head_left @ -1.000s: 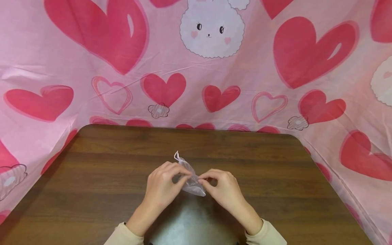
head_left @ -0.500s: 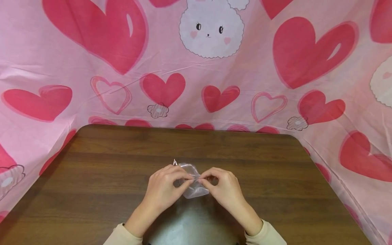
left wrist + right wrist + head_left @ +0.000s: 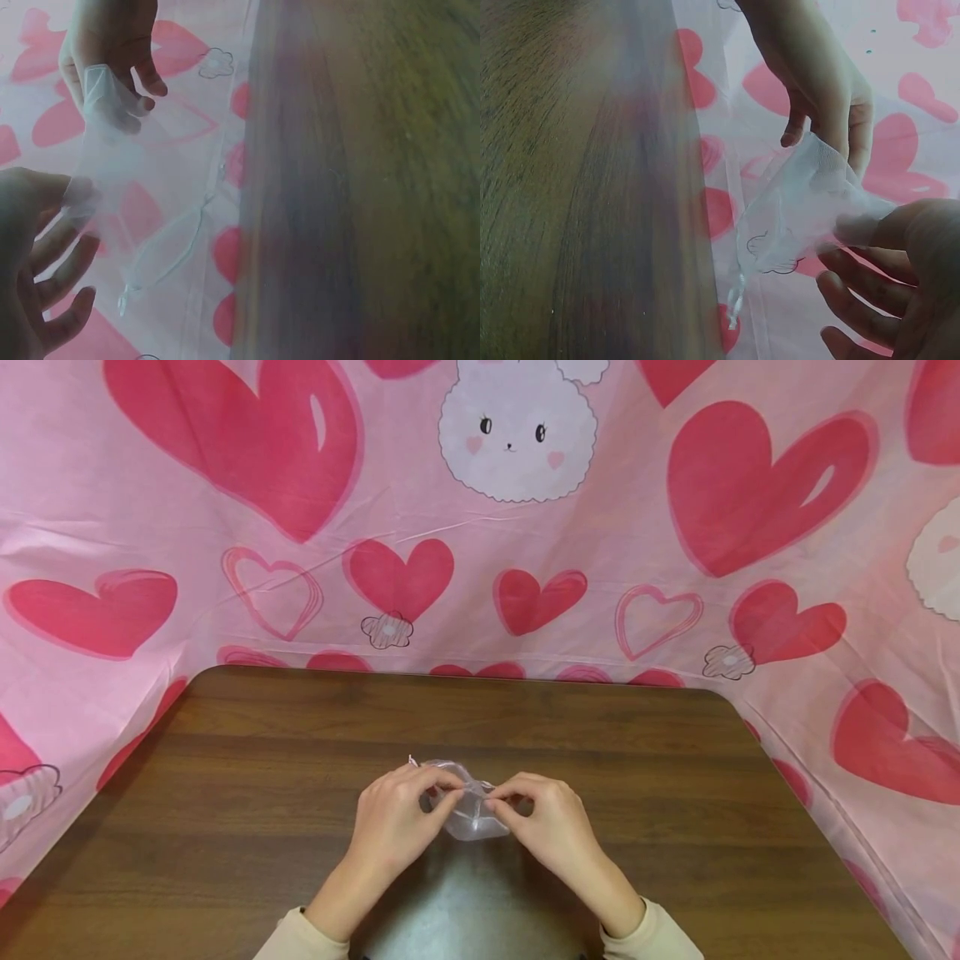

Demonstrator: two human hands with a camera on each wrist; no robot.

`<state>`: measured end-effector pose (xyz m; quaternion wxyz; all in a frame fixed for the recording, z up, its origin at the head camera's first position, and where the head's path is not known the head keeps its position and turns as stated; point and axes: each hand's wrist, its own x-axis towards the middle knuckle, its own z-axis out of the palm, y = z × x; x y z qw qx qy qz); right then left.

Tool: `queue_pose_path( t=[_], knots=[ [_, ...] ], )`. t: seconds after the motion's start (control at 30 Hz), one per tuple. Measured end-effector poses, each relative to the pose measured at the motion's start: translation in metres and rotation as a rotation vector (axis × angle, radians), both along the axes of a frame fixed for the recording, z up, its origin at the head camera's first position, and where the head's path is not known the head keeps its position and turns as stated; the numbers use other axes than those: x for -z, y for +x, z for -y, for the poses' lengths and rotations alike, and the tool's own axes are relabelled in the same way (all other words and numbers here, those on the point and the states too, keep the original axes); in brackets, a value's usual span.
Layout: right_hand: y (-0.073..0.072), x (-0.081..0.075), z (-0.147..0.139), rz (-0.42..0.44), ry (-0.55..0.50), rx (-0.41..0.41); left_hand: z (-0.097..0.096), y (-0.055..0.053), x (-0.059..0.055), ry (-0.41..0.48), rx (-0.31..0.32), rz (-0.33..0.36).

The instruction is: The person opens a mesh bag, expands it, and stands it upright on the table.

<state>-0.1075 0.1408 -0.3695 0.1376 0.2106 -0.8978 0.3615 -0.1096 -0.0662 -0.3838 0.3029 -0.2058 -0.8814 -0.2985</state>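
A small sheer white drawstring pouch (image 3: 474,827) is stretched between both hands above the table. My left hand (image 3: 393,806) pinches one side of it between thumb and forefinger. Opposite, my right hand (image 3: 551,814) pinches the other side the same way, the fingertips of both hands close together. In the left wrist view, the see-through cloth (image 3: 120,172) spans the two hands and a thin white cord loop (image 3: 196,229) hangs from it. The right wrist view has the knotted cord end (image 3: 736,296) dangling at the pouch's lower corner. Nothing shows inside the mesh.
A dark brown wooden table (image 3: 300,718) with rounded far corners lies under the hands. Pink cloth (image 3: 525,543) printed with red hearts and a white animal face hangs behind it and along both sides.
The pouch has gone from a narrow, bunched strip to a wider, rounder spread between the fingers. Its cord end has shifted left and nearer, behind the left hand. Both hands have barely moved.
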Motion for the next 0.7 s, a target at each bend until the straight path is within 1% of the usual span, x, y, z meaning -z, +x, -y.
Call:
queue_pose_path(
  t=[0.2, 0.27, 0.33, 0.4, 0.5, 0.6, 0.7],
  knots=[
    [0.0005, 0.001, 0.0, -0.013, 0.01, -0.027, -0.0011, -0.0002, -0.0002, -0.034, 0.114, 0.043],
    [0.0006, 0.0014, 0.0003, -0.014, 0.013, -0.038, -0.0014, -0.0005, 0.0001, -0.047, 0.127, 0.038],
    [0.0006, 0.0017, 0.0007, -0.011, 0.011, -0.045, -0.0015, -0.0008, 0.0007, -0.054, 0.117, 0.021],
    [0.0006, 0.002, 0.0009, 0.001, 0.011, -0.045, -0.0012, -0.001, 0.001, -0.056, 0.091, 0.009],
    [0.0012, 0.0029, 0.0009, 0.034, 0.018, -0.054, -0.001, -0.001, 0.0014, -0.043, 0.06, 0.009],
    [0.0018, 0.0028, 0.0007, 0.063, 0.047, -0.062, -0.0011, -0.0011, 0.0013, -0.03, 0.047, 0.016],
    [0.0016, 0.0021, 0.0005, 0.061, 0.076, -0.062, -0.0013, -0.0013, 0.0016, -0.025, 0.036, 0.014]
  ],
)
